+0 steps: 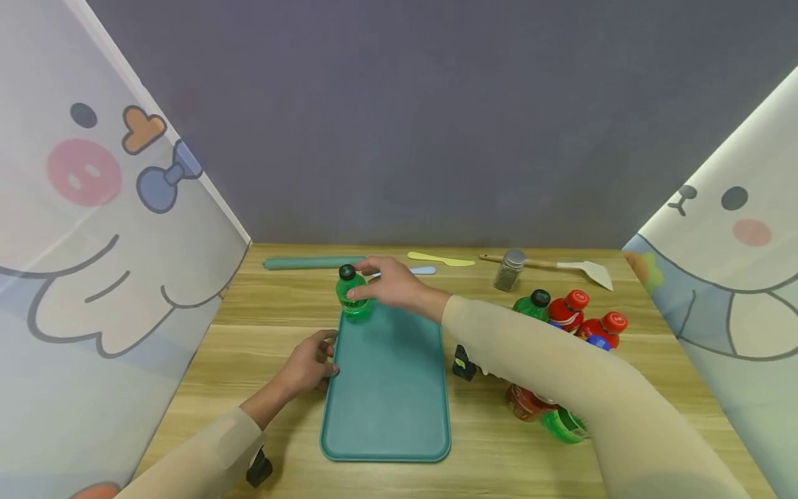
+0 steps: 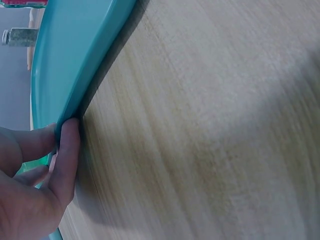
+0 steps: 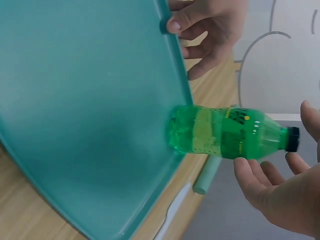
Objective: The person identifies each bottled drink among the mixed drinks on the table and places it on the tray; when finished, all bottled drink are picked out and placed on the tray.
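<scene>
A green soda bottle [image 1: 353, 296] [image 3: 225, 132] with a black cap stands upright in the far left corner of a teal tray [image 1: 389, 395] [image 3: 75, 100] [image 2: 65, 60]. My right hand [image 1: 368, 281] [image 3: 277, 150] cups the bottle's upper part. In the right wrist view its fingers [image 3: 250, 172] are spread, with a small gap to the plastic. My left hand [image 1: 314, 364] [image 2: 45, 165] [image 3: 200, 30] pinches the tray's left rim, thumb on top and fingers against the edge.
Right of the tray stand a green bottle [image 1: 532, 305] and two red-capped bottles [image 1: 567, 310]; others lie under my right forearm [image 1: 530, 403]. A shaker [image 1: 509, 270], spatula [image 1: 580, 269], yellow knife [image 1: 439, 259] and teal stick [image 1: 312, 263] line the back. Cartoon panels wall both sides.
</scene>
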{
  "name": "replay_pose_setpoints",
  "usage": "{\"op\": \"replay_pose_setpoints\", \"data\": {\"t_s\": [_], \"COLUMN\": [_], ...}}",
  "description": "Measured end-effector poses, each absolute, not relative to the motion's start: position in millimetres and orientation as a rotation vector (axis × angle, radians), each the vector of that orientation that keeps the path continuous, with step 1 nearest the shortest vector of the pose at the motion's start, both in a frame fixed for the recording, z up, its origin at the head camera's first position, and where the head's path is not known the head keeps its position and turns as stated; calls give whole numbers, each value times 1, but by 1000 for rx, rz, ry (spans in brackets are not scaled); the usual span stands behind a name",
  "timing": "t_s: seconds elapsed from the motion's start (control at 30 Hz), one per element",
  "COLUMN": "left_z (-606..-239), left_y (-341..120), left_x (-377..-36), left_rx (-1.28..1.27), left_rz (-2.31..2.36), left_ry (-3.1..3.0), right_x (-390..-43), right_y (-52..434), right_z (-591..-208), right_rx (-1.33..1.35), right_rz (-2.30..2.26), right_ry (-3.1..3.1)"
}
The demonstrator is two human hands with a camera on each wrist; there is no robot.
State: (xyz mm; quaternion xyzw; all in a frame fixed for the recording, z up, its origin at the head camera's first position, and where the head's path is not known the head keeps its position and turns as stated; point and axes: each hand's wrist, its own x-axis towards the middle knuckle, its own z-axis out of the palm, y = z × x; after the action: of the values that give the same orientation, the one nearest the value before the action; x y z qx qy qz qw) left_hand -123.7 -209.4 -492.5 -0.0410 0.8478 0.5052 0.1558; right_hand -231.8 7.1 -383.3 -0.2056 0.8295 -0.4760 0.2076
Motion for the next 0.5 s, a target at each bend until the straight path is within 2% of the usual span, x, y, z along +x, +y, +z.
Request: {"op": "replay_pose_setpoints", "data": {"t_s": [0.5], "left_z": [-491], "left_y": [-209], "left_x": [-121], "left_rx": [-108], "left_rz": [1415], "left_ry": [2460], "right_x": [-211], "right_y": [70], "right_z": [-355], "right_rx": [-661], "right_rz": [-1452], "right_ry": [2249]}}
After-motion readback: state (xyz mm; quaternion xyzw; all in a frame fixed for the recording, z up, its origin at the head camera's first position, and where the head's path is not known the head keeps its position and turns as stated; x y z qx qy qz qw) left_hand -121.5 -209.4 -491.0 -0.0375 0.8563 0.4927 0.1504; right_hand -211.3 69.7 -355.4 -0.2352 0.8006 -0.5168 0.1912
